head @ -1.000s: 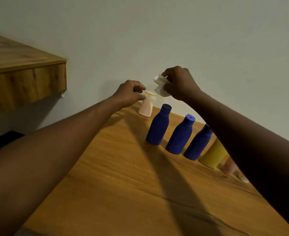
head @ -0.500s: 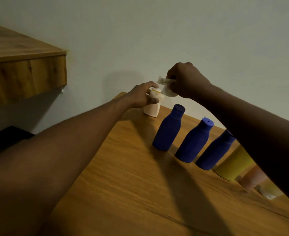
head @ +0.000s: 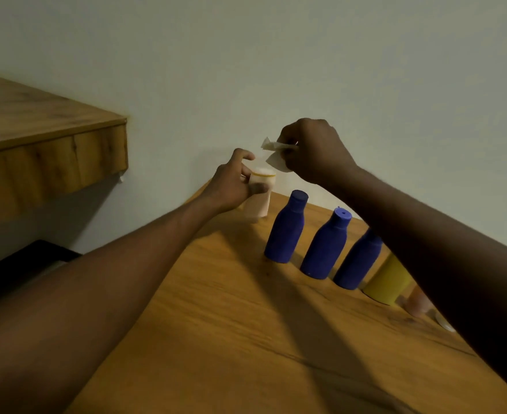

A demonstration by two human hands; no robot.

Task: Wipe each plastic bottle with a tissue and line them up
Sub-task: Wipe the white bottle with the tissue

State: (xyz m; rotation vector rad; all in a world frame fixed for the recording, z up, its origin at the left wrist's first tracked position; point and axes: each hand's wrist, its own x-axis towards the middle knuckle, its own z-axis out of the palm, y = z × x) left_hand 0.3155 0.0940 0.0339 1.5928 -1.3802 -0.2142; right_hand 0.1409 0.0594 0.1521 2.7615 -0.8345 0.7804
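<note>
My left hand (head: 231,186) grips a small pale peach bottle (head: 259,201) with a cream cap, at the far end of the wooden table (head: 216,339) by the wall. Just above and right of its cap, my right hand (head: 315,150) pinches a crumpled white tissue (head: 276,153). Three blue bottles (head: 286,228) (head: 327,245) (head: 358,261) stand upright in a row to the right, followed by a yellow bottle (head: 386,282) and a pinkish bottle (head: 418,301), both partly hidden by my right forearm.
A wooden shelf (head: 46,144) juts out from the wall at the left, above a dark surface (head: 22,264). A small white object (head: 445,322) lies at the row's right end. The plain wall runs right behind the bottles.
My left hand has closed round the peach bottle and raised it slightly. My right hand with the tissue stays just above its cap.
</note>
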